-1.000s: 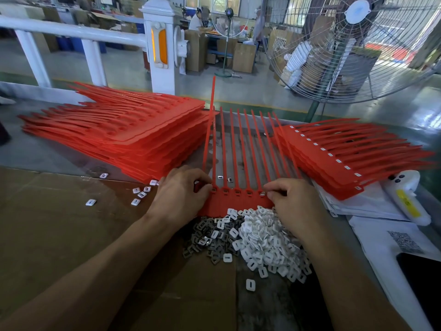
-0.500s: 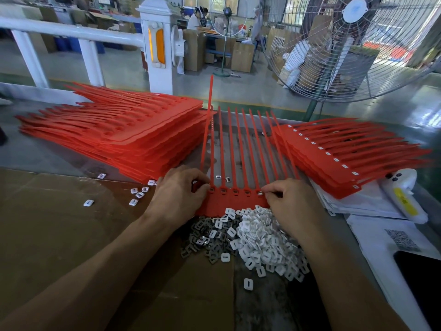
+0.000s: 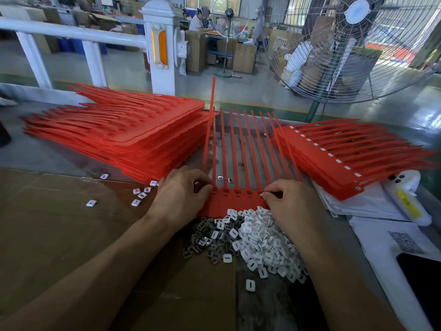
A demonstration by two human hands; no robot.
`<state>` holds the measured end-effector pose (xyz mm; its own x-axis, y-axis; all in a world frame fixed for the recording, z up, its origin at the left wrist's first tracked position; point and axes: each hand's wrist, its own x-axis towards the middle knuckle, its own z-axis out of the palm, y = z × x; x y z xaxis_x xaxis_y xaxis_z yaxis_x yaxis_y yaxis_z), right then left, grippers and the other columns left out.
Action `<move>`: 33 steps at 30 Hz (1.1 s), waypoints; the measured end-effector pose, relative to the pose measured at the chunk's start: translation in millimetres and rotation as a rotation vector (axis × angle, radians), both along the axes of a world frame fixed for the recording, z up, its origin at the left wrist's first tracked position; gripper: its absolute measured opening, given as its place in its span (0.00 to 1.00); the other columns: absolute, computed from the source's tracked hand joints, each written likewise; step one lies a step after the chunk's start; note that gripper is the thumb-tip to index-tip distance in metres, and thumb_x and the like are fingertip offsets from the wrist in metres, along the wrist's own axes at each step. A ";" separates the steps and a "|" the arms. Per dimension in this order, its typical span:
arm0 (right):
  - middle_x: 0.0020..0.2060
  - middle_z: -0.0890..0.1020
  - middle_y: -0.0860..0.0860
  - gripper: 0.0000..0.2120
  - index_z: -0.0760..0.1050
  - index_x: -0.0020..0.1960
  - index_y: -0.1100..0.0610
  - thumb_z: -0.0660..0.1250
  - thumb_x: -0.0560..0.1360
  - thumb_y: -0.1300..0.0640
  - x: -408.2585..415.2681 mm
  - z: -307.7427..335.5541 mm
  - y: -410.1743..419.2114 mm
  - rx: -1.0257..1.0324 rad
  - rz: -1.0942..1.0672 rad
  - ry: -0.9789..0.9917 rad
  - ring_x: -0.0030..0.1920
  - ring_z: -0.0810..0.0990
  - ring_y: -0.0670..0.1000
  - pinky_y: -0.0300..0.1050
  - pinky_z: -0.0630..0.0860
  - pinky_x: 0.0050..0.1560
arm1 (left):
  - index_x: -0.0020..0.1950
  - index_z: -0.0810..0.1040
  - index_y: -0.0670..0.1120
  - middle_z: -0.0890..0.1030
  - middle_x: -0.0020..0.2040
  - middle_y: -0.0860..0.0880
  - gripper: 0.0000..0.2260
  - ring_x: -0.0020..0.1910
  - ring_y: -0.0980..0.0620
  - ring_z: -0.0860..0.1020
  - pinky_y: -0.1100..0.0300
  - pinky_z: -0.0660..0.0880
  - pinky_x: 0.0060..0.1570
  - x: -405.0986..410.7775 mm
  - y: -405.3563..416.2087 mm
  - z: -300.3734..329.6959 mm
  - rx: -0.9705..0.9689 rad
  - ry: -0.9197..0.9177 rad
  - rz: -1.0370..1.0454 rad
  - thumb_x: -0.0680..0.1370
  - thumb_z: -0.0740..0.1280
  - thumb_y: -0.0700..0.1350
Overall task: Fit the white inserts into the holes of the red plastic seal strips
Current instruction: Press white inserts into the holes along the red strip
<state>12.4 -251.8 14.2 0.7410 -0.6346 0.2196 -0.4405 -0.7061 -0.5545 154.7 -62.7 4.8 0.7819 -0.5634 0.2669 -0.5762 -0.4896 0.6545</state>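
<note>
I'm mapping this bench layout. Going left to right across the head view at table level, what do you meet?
Tall stack of red plastic seal strips → left hand → flat red seal strip being worked on → right hand → lower stack of red strips with white inserts fitted → white handheld device with a yellow label.

A sheet of seal strips [image 3: 238, 199] lies mid-table, tails pointing far. The left hand [image 3: 181, 197] rests on its left end, the right hand [image 3: 291, 201] on its right. A pile of inserts [image 3: 257, 237] sits just nearer. A tall stack [image 3: 124, 130] lies left, a smaller stack [image 3: 334, 158] right, the fan [image 3: 358, 51] beyond.
</note>
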 end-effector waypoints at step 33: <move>0.45 0.81 0.37 0.04 0.85 0.52 0.48 0.73 0.79 0.55 -1.6 13.8 21.3 -0.058 0.213 -0.092 0.45 0.79 0.35 0.26 0.71 0.44 | 0.51 0.82 0.59 0.77 0.52 0.58 0.03 0.57 0.54 0.74 0.43 0.71 0.64 -0.2 -0.8 -0.7 -0.004 -0.009 0.000 0.79 0.70 0.52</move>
